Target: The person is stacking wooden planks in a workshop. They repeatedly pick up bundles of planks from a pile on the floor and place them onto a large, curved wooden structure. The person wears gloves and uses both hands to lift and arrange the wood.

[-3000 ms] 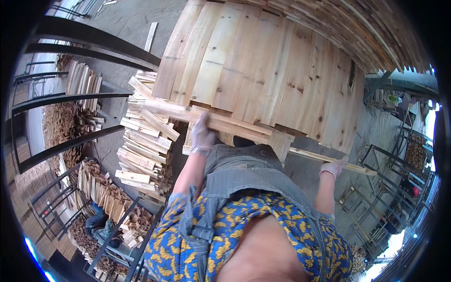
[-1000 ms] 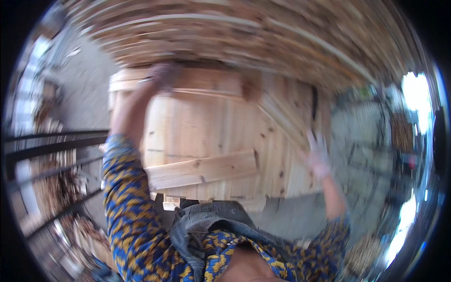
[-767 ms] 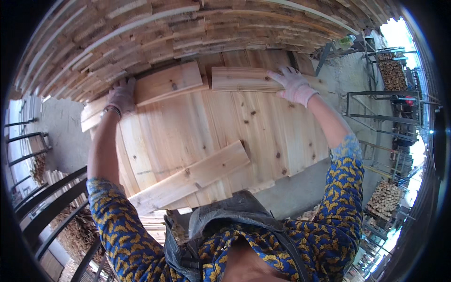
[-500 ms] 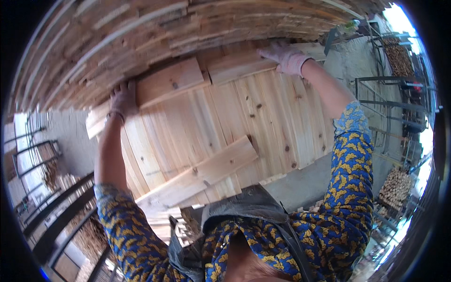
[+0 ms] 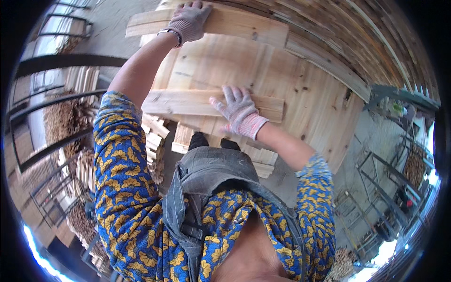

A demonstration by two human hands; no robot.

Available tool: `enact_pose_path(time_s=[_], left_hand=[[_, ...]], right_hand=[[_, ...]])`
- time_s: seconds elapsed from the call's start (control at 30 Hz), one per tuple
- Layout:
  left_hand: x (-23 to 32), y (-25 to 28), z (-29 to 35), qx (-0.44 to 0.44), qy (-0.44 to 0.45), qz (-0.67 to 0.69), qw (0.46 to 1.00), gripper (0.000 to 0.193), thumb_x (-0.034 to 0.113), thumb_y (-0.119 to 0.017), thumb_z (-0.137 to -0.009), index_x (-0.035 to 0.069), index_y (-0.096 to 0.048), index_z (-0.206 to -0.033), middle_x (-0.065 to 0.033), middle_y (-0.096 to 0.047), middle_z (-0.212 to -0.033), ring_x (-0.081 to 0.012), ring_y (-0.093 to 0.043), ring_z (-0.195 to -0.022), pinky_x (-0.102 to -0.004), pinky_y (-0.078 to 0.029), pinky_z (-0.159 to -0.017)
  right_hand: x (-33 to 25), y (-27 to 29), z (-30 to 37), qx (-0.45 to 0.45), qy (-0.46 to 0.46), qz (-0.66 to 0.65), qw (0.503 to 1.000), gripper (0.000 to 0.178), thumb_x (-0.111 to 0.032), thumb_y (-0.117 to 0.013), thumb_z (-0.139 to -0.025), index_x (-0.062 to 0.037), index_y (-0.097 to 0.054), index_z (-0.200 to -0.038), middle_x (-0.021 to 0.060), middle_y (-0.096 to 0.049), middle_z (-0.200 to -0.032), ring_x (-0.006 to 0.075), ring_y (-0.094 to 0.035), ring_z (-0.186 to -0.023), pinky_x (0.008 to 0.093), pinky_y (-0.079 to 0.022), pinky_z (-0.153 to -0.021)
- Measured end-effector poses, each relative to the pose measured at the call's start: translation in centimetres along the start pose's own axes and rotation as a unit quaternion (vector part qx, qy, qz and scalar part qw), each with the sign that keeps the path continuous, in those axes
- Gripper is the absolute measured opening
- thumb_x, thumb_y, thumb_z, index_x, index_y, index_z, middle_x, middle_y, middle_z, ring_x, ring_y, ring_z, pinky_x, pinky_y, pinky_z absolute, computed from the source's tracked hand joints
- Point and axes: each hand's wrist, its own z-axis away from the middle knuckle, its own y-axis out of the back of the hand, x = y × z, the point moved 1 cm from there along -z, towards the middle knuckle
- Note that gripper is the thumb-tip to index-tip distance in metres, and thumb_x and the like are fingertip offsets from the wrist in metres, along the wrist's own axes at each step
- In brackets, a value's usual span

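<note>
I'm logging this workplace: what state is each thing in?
Layer of pale knotty wooden planks: laid side by side
Near long pale wooden board: lying across planks
Far long pale wooden board: lying across planks' far side
Left hand in pale knit glove: on far board
Right hand, likewise gloved: open on near board
Grey denim apron: worn

The near plank is pale, straight and rectangular, lying flat and crosswise over the near side of a layer of boards. The far plank, also pale, with a dark knot toward its right end, lies flat across the layer's far side, well apart from it.
</note>
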Motion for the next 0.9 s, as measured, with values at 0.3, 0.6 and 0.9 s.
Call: enact_pose_path(time_s=[0.3, 0.6, 0.9], left_hand=[[-3.9, 9.5, 16.5, 0.025, -0.001, 0.038, 0.999, 0.094, 0.019, -0.091, -0.059, 0.016, -0.048, -0.142, -0.0171, -0.055, -0.134, -0.0375, -0.053, -0.125, -0.0499, -0.046, -0.105], [4.1, -4.7, 26.9, -0.175, -0.037, 0.141, 0.974, 0.104, 0.038, -0.095, -0.050, 0.017, -0.049, -0.142, -0.0136, -0.054, -0.130, -0.0344, -0.048, -0.130, -0.0472, -0.032, -0.116], [5.8, -5.5, 25.9, -0.151, -0.034, 0.112, 0.982, 0.093, 0.035, -0.091, -0.054, 0.017, -0.052, -0.136, -0.0161, -0.055, -0.128, -0.0378, -0.049, -0.123, -0.0493, -0.035, -0.110]], right_hand=[[4.7, 3.2, 10.9, 0.060, -0.087, -0.034, 0.994, 0.084, -0.042, -0.081, -0.077, -0.0139, -0.045, -0.148, 0.0218, -0.048, -0.136, 0.0410, -0.047, -0.125, 0.0495, -0.039, -0.108], [8.7, -3.0, 24.9, -0.110, -0.327, 0.043, 0.938, 0.101, -0.035, -0.082, -0.075, -0.0194, -0.028, -0.159, 0.0234, -0.036, -0.153, 0.0434, -0.038, -0.139, 0.0499, -0.033, -0.117], [8.5, -1.6, 22.4, -0.108, -0.293, 0.025, 0.950, 0.106, -0.030, -0.083, -0.074, -0.0179, -0.023, -0.160, 0.0221, -0.037, -0.151, 0.0430, -0.040, -0.135, 0.0492, -0.036, -0.115]])
